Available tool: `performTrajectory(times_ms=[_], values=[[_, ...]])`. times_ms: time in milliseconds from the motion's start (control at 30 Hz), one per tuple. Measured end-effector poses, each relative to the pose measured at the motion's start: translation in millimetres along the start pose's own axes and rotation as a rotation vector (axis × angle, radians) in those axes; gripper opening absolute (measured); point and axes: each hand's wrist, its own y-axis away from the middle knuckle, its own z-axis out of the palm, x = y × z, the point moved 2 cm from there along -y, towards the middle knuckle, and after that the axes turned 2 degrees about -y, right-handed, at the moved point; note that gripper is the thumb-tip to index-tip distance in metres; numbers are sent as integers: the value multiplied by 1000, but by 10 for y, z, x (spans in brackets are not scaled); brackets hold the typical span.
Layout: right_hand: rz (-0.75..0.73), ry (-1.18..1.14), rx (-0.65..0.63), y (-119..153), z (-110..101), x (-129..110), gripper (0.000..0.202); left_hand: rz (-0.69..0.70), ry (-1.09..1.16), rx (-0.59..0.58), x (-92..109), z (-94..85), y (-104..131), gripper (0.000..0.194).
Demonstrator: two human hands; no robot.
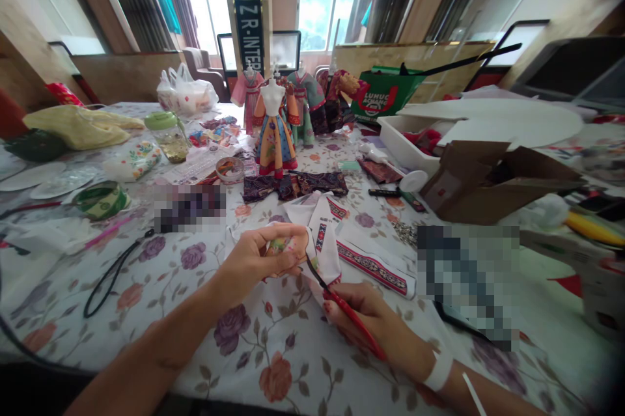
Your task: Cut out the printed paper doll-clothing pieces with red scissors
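Observation:
My left hand [263, 253] pinches a small piece of light fabric with a coloured print [279, 245] near the middle of the table. My right hand [359, 312] is closed round a tool with red handles [355, 325], which looks like scissors or tweezers. Its dark, thin tip reaches up to the right edge of the held fabric, beside the left fingers. White cloth with red patterned trim [374, 266] lies just behind and right of the hands. Beyond it lies a dark patterned strip [295, 185].
Small dressed mannequins [273, 123] stand at the back centre. On the right are an open cardboard box [459, 181], a white foam box [405, 142] and a green bag [385, 94]. A jar [168, 136], green tape [101, 200] and a strap [110, 279] lie left.

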Motion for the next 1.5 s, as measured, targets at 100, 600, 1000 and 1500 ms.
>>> performTrajectory(times_ms=[100, 600, 1000, 1500], values=[[14, -3, 7, 0, 4, -1, 48, 0, -11, 2, -5, -9, -11, 45], [17, -13, 0, 11, 21, -35, 48, 19, -42, 16, 11, 2, 3, 44], [16, -17, -3, -1, 18, -5, 52, 8, -23, -10, -44, 5, 1, 45], [5, 7, 21, -3, 21, -11, 52, 14, -10, 10, -34, 19, 15, 45]])
